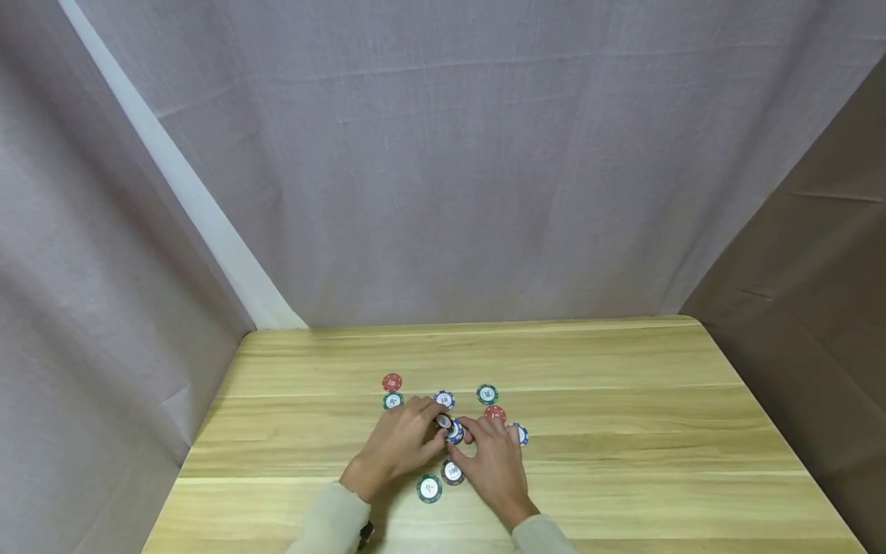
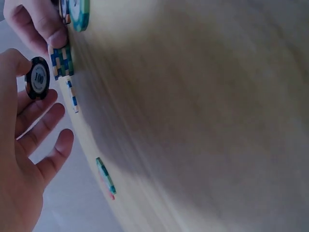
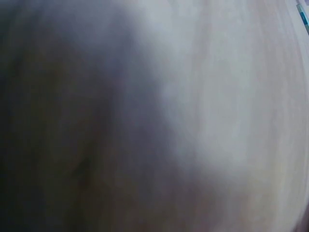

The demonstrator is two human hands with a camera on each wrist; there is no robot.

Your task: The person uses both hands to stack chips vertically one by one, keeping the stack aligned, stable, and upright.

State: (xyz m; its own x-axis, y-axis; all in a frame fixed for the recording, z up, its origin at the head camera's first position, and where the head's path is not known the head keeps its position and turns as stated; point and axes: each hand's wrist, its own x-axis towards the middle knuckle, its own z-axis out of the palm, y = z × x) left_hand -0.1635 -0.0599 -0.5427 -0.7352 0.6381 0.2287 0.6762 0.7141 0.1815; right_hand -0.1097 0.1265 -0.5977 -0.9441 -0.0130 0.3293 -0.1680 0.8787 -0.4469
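Observation:
My left hand (image 1: 396, 442) pinches a black poker chip (image 2: 38, 78) between thumb and finger; its other fingers are spread apart in the left wrist view. The black chip is tilted and stands just above and beside a short stack of poker chips (image 2: 62, 64), whose top chip is blue and white in the head view. My right hand (image 1: 494, 465) holds this stack on the table between thumb and fingers. The right wrist view is mostly blurred table and shows neither the stack nor the grip.
On the wooden table (image 1: 623, 431), a red chip (image 1: 391, 382) and a green chip (image 1: 393, 401) lie at left. A blue chip (image 1: 444, 398) lies behind the stack; green (image 1: 487, 394), red and blue chips lie right. A dark chip (image 1: 453, 472) and green chip (image 1: 429, 488) lie in front.

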